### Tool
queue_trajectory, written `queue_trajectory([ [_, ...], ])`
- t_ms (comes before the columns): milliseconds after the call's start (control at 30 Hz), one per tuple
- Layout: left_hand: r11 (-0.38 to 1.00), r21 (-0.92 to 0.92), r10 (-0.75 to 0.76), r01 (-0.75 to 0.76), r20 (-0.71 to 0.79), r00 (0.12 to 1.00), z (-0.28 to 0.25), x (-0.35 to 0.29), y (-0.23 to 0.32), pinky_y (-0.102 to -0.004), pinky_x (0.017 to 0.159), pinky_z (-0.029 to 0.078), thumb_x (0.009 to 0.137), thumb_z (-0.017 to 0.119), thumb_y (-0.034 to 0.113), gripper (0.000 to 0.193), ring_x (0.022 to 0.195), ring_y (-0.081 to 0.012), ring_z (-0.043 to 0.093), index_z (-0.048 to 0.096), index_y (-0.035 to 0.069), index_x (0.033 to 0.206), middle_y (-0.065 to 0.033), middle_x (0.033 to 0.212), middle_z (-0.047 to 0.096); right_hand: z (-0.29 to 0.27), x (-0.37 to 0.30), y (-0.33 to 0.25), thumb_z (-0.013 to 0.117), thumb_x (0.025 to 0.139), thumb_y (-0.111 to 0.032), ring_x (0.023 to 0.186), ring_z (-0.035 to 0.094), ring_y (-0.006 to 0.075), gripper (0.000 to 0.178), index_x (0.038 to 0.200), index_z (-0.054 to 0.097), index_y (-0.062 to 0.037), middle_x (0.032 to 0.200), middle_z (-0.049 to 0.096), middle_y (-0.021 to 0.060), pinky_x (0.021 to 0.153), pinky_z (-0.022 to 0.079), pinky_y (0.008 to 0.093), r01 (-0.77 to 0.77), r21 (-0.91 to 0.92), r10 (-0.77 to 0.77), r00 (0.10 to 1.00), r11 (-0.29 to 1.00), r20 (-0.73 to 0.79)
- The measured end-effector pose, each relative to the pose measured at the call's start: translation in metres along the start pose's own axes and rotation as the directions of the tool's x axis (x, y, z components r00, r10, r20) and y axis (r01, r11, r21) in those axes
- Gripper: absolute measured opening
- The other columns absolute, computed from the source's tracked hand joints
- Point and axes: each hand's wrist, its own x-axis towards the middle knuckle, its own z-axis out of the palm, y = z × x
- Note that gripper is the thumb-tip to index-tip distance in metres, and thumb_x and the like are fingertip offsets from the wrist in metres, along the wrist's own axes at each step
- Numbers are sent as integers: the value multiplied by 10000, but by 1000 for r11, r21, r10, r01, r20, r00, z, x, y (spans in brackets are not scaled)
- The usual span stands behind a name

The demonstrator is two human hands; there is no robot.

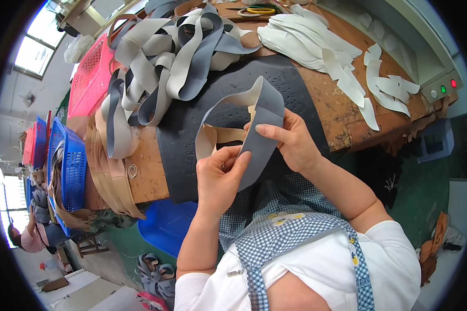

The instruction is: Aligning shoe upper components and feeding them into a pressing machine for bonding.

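Both hands hold a looped strip of grey-blue material [267, 124] with a pale inner side, raised over a black perforated mat [179, 155]. My left hand [218, 173] pinches the loop's lower part between thumb and fingers. Higher up on the right, my right hand [290, 137] grips the same loop, its thumb lying on the grey face. A tan piece [228, 136] shows inside the loop; whether it is joined to the strip I cannot tell. Beyond the hands lies a heap of similar grey and cream loops [192, 67].
White cut pieces [306, 41] are stacked at the far right of the worn brown table [321, 98]. Tan strips [106, 171] hang over its left edge beside a blue basket [67, 166]. A pink basket [91, 78] stands far left. A machine with lit buttons [443, 89] is at right.
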Motion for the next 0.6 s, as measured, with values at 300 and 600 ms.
queue_trajectory([
  [300, 998, -55, -9, 8, -17, 1000, 4, 5, -1, -166, 546, 413, 910, 708, 95, 180, 623, -5, 549, 717, -66, 992, 5, 722, 677, 9, 0, 1, 685, 871, -60, 1004, 680, 203, 354, 1209, 591, -14, 1058, 701, 131, 949, 527, 351, -13, -14, 13, 999, 1000, 47],
  [600, 1000, -6, -7, 7, -21, 1000, 6, 2, -1, -192, 557, 455, 904, 704, 102, 179, 623, -24, 586, 726, -60, 977, -34, 696, 706, 4, 4, -2, 669, 884, -69, 996, 684, 221, 356, 1225, 576, -27, 1072, 693, 133, 904, 555, 365, 19, 14, -19, 1000, 1000, 5],
])
